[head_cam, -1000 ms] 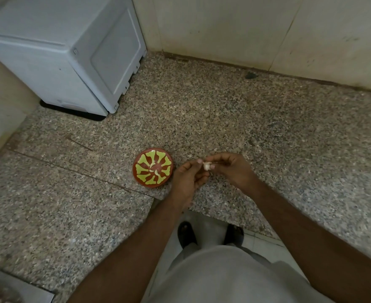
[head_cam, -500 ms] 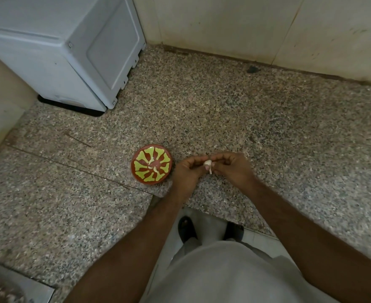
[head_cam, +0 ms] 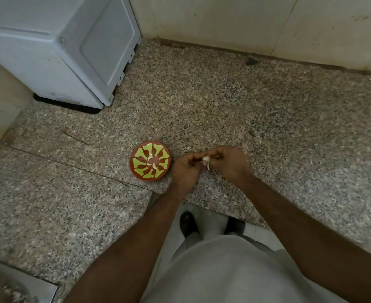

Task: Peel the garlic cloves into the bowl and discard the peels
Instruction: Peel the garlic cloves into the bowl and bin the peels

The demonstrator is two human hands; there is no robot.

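Observation:
A small red bowl point(head_cam: 136, 158) with a yellow-green pattern sits on the granite counter, with a few pale peeled cloves point(head_cam: 154, 165) in its middle. Just right of it, my left hand point(head_cam: 185, 167) and my right hand point(head_cam: 229, 164) meet above the counter. Both pinch one white garlic clove point(head_cam: 206, 159) between their fingertips. A thin strip of peel hangs down from the clove.
A white appliance point(head_cam: 66, 44) stands at the back left against the tiled wall point(head_cam: 224, 20). The speckled counter point(head_cam: 267, 119) stretches to the right. A metal sink edge point(head_cam: 27, 285) shows at the bottom left. My feet and the floor lie below the counter's front edge.
The hands have stayed together at the clove. A strip of peel now hangs lower from it. The camera view has shifted slightly.

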